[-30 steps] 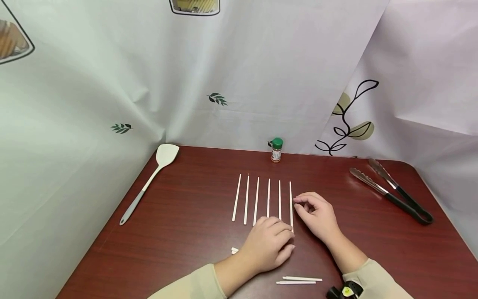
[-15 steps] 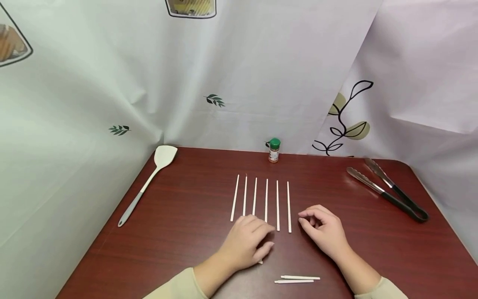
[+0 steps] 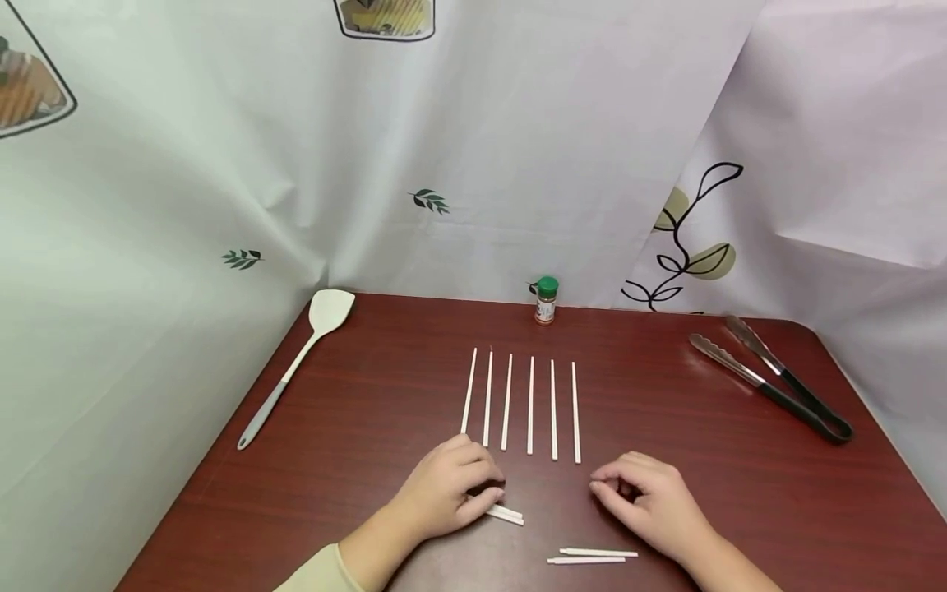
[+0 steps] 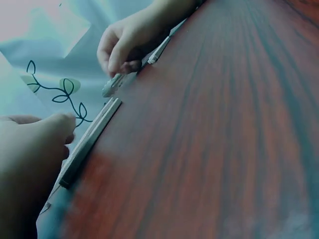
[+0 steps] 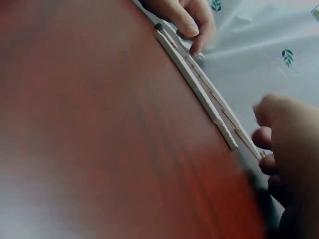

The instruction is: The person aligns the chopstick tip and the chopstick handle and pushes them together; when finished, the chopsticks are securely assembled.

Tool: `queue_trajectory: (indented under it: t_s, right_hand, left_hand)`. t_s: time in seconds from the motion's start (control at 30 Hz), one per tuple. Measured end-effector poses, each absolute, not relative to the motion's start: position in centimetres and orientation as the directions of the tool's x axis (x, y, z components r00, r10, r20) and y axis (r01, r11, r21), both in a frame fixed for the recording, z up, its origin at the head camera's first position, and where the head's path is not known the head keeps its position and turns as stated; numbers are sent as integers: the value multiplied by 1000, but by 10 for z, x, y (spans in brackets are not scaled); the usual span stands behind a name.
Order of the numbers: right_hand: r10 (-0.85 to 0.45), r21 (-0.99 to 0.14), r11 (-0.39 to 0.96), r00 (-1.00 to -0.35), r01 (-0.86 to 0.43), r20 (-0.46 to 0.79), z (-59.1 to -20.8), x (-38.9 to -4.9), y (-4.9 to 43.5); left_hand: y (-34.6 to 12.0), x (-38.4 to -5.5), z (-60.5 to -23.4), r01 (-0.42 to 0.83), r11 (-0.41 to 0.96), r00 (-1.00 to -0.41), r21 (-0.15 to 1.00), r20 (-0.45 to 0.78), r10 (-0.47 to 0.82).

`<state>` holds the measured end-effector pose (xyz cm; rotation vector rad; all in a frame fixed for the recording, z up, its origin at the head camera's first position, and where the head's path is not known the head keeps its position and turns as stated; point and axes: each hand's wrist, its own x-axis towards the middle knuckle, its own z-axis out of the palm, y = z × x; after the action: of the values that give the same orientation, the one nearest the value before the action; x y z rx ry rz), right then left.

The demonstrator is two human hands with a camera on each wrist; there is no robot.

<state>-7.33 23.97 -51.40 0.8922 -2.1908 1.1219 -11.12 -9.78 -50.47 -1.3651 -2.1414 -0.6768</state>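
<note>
Six-odd long white sticks, several in all, lie side by side in a row point(image 3: 530, 403) on the dark red table point(image 3: 333, 493). My left hand point(image 3: 447, 487) hovers with loosely bent fingers over a pair of short white sticks point(image 3: 507, 515), whose left part it hides in the head view. The left wrist view shows that pair point(image 4: 92, 142) on the table beside the fingers. To the right, my right hand point(image 3: 653, 503) is loosely curled with nothing in it. Below and left of it lies another short pair point(image 3: 595, 557) with narrow stepped ends.
A white spatula point(image 3: 299, 358) with a grey handle lies along the left edge. At the back stands a green-capped spice jar point(image 3: 546, 301). Metal tongs point(image 3: 773, 378) with black handles lie spread at the right. White printed cloth point(image 3: 518, 164) hangs behind the table.
My left hand has moved left and nearer, away from the row, uncovering the lower ends of several sticks. My right hand has drawn back from the row's right end.
</note>
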Motion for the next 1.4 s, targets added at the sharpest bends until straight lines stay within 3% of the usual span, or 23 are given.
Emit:
queue_trajectory:
  t_s: [0.1,0.3,0.57,0.77,1.0,1.4]
  right_hand:
    - [-413,-457,334,-563,-825,715,-514,-67,237]
    - [-544,-431,185,-457,-883,704,-506,-60,233]
    - [-656,-390,243,-447,-888,608,-517,-51,231]
    - [-636,-409,215,-445,-887,630,-519,-52,227]
    - [-600,-446,187,-461,-875,654,-520,-55,225]
    - [-583,-470,213,-497,-857,642,-520,-53,222]
  left_hand:
    - [-98,-111,-504,939,308,-333,152,628,703]
    - [-97,-108,-505,949,256,-313,182,599,737]
    - [-94,-108,-505,950,259,-312,174,556,770]
    - [-94,-107,-505,941,272,-338,201,549,765]
    - [-95,-104,-503,906,341,-422,250,478,770]
    - [-91,-98,-496,879,394,-473,268,389,791]
